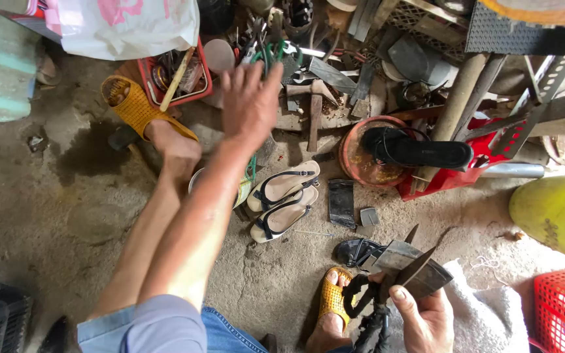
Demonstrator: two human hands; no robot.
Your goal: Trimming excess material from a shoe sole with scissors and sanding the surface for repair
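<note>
Gripping open shears (408,267), right hand (426,317) fingers wrap the handles (left hand (250,104) apart).

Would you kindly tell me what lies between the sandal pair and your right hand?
In the head view, a dark rectangular piece and bare floor lie between sandal pair and right hand.

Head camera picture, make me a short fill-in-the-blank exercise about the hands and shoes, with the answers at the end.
1. The right hand holds a pair of black-handled ____.
2. The left hand reaches, fingers spread, toward the heap of ____ tools.
3. The pair of cream sandals has ____ straps.
4. A black shoe lies across a round ____ tin.

Missing words: shears; metal; black; rusty
</note>
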